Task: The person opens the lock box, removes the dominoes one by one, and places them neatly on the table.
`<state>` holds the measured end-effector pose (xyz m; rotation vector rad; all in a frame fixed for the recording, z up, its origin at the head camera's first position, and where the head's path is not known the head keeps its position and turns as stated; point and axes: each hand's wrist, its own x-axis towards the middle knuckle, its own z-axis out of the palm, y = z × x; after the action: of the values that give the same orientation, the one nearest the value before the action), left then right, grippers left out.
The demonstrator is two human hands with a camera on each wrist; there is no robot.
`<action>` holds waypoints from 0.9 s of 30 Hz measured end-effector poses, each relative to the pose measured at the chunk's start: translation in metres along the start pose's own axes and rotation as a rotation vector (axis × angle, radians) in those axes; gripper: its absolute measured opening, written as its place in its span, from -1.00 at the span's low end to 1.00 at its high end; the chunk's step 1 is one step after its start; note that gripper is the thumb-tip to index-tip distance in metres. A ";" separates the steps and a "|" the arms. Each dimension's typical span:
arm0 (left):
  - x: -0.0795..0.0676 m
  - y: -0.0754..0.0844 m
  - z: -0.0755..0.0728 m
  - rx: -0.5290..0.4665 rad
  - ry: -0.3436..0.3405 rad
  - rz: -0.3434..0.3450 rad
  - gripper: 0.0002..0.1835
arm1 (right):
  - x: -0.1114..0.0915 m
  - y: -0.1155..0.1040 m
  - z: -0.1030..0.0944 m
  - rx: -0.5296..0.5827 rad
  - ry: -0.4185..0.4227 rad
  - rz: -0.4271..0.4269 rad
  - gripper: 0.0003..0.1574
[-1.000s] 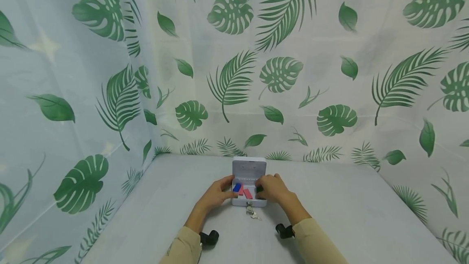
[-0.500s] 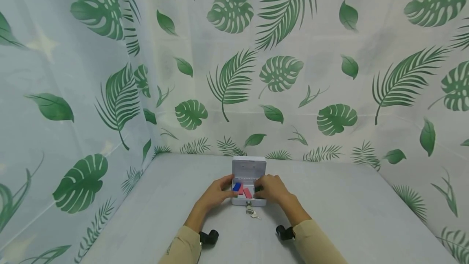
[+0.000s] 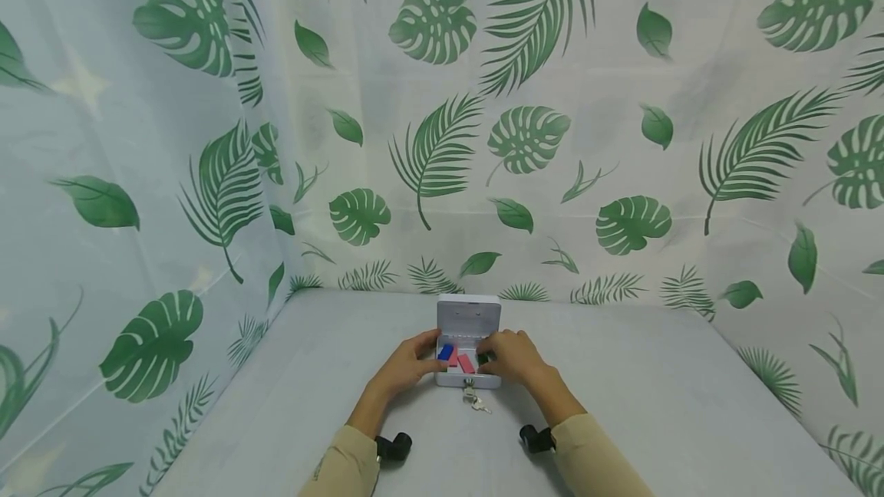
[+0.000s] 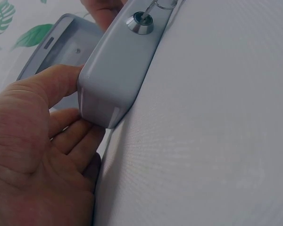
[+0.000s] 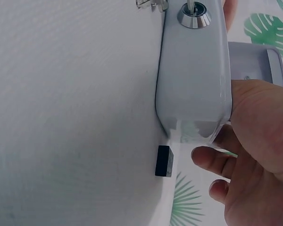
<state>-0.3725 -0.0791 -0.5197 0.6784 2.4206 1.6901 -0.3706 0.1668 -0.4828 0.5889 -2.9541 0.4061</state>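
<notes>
Box point(image 4: 120, 61), glossy, pale-grey, round-cornered, is gripped at its left end by the left hand point(image 3: 406, 365). Flat pink oblong blocks point(image 3: 466, 363) lie inside; whether the right hand point(image 3: 512, 354) grips anything there, I cannot tell.

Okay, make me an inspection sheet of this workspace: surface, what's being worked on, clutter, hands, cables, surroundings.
Surface: pale table, covering looks smooth.
Job's things: grey box with its lid raised; a blue block and pink blocks inside.
Clutter: black block on the table beside the box's right end; keys at the front lock.
Hands: left hand holds the box's left end; right hand is over the right end, by a dark piece, pinch unclear.
Cables: nothing clearly seen.
Surroundings: leaf-print curtain behind and at the left.
</notes>
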 end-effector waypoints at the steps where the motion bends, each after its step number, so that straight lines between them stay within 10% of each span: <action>1: 0.000 0.000 0.000 -0.001 0.002 -0.003 -0.24 | 0.000 0.000 0.000 0.008 -0.005 0.008 -0.59; 27: 0.000 -0.001 0.001 0.010 0.009 -0.004 -0.24 | -0.002 0.003 -0.005 0.164 -0.034 0.015 -0.52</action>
<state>-0.3726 -0.0787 -0.5208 0.6680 2.4369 1.6838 -0.3697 0.1720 -0.4793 0.5964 -2.9786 0.6515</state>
